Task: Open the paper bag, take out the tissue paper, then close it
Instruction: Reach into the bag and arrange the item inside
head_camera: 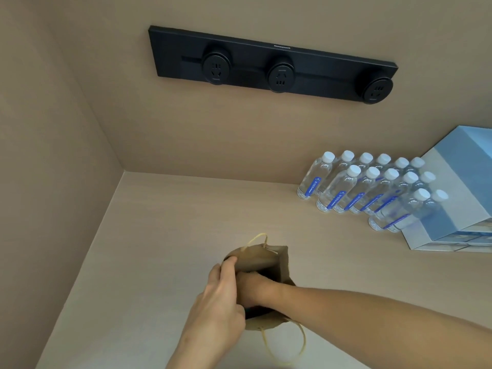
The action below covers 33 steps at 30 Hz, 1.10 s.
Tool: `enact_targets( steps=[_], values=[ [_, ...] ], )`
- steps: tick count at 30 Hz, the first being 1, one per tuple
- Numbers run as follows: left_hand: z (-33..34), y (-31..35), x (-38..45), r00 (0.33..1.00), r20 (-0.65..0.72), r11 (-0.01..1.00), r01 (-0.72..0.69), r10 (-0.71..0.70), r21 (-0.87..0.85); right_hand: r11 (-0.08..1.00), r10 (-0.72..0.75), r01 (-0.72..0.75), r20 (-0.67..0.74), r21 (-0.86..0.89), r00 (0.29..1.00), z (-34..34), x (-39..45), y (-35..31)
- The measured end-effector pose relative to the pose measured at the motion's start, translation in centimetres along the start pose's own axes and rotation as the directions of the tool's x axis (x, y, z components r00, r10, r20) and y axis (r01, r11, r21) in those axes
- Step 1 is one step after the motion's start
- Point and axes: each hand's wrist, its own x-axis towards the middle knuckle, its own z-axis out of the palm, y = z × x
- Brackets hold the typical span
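Observation:
A small brown paper bag (pixel 262 259) with pale string handles stands on the light wooden counter (pixel 165 235), its mouth spread open toward me. My left hand (pixel 218 296) grips the bag's left rim, thumb and fingers pinching the paper. My right hand (pixel 253 284) reaches down into the bag's mouth; its fingers are hidden inside, so what they hold cannot be seen. No tissue paper shows; the bag's inside is dark.
Several water bottles (pixel 364 187) with white caps stand at the back right beside a stack of blue-and-white boxes (pixel 452 198). A black power strip (pixel 271 65) with three sockets is on the back wall. A side wall closes off the left.

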Motion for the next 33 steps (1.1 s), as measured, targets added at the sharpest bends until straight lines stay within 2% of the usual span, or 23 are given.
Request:
enact_targets(
  steps=[1, 3, 5, 6, 7, 9, 11, 12, 14, 16, 17, 20, 22, 26, 30, 33],
  values=[
    [0.0, 0.0, 0.0, 1.000, -0.003, 1.000, 0.001, -0.001, 0.000, 0.987, 0.055, -0.055, -0.002, -0.154, 0.998, 0.1, 0.1, 0.2],
    [0.2, 0.1, 0.0, 1.000, -0.011, 1.000, -0.002, 0.002, -0.013, 0.877, 0.135, -0.147, -0.060, -0.457, 0.989, 0.3, -0.4, 0.1],
    [0.3, 0.3, 0.0, 1.000, -0.013, 1.000, -0.006, 0.006, -0.026, 0.834, 0.135, -0.154, -0.074, -0.529, 0.988, 0.5, -0.1, 0.2],
    [0.4, 0.3, -0.1, 1.000, -0.013, 1.000, -0.006, 0.005, -0.028, 0.842, 0.143, -0.145, -0.044, -0.520, 0.989, 0.6, 0.1, 0.3],
    [0.5, 0.4, -0.1, 1.000, -0.012, 1.000, -0.003, 0.003, -0.030, 0.891, 0.153, -0.145, -0.017, -0.431, 0.988, 0.7, 0.6, 0.4],
    [0.6, 0.3, -0.1, 1.000, -0.019, 0.999, -0.002, 0.001, -0.034, 0.971, 0.193, -0.192, -0.010, -0.144, 0.981, 0.5, 1.2, 0.5],
    [0.5, 0.1, 0.0, 0.999, -0.034, 0.999, 0.003, -0.005, -0.050, 0.950, 0.271, -0.263, -0.028, 0.170, 0.962, 0.5, 1.2, 0.8],
    [0.5, 0.0, 0.1, 0.999, -0.042, 0.998, 0.006, -0.008, -0.059, 0.941, 0.273, -0.255, -0.054, 0.223, 0.961, 0.4, 1.2, 0.8],
    [0.5, -0.1, 0.2, 0.999, -0.052, 0.998, 0.008, -0.012, -0.069, 0.950, 0.243, -0.223, -0.068, 0.217, 0.968, 0.5, 1.2, 0.6],
    [0.6, -0.2, 0.2, 0.999, -0.053, 0.997, 0.006, -0.010, -0.079, 0.901, 0.314, -0.283, -0.044, 0.329, 0.948, 0.5, 1.0, 0.3],
    [0.6, -0.2, 0.2, 0.999, -0.054, 0.997, 0.005, -0.009, -0.082, 0.885, 0.304, -0.264, -0.046, 0.384, 0.952, 0.4, 0.8, 0.2],
    [0.6, -0.4, 0.3, 0.998, -0.055, 0.996, 0.003, -0.008, -0.094, 0.899, 0.216, -0.131, -0.165, 0.417, 0.962, 0.4, 0.3, 0.1],
    [0.6, -0.5, 0.4, 0.998, -0.057, 0.995, 0.004, -0.009, -0.099, 0.910, 0.169, -0.085, -0.176, 0.405, 0.970, 0.8, -0.1, 0.1],
    [0.7, -0.3, 0.4, 0.998, -0.059, 0.994, -0.013, 0.006, -0.112, 0.952, 0.065, -0.028, -0.110, 0.304, 0.992, 0.7, -0.5, -0.1],
    [0.8, -0.4, 0.3, 0.998, -0.062, 0.993, -0.028, 0.021, -0.111, 0.959, -0.017, 0.029, -0.044, 0.281, 0.999, -0.3, -0.6, -0.3],
    [0.8, -0.6, 0.3, 0.998, -0.066, 0.994, -0.029, 0.022, -0.106, 0.983, -0.053, 0.059, -0.036, 0.175, 0.998, -1.2, -1.4, -0.5]
  ],
)
